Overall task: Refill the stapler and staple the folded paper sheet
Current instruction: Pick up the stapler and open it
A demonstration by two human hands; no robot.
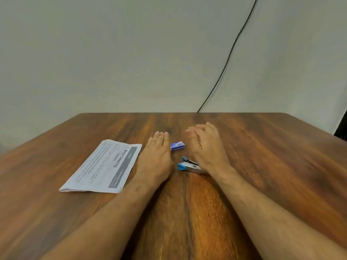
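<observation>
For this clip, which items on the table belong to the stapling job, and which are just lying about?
Job items: blue and silver metal stapler; small blue and white staple box; folded printed paper sheet.

Lying about: black cable hanging down the wall behind the brown wooden table.

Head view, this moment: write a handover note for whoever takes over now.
Left hand: open, flat on the table, holding nothing.
Right hand: open, fingers loosely curled, holding nothing, partly covering the stapler.
Staple box lies between the hands; folded paper sheet lies left of the left hand.
Done: nothing visibly.
Left: load staples, then staple the sheet.
</observation>
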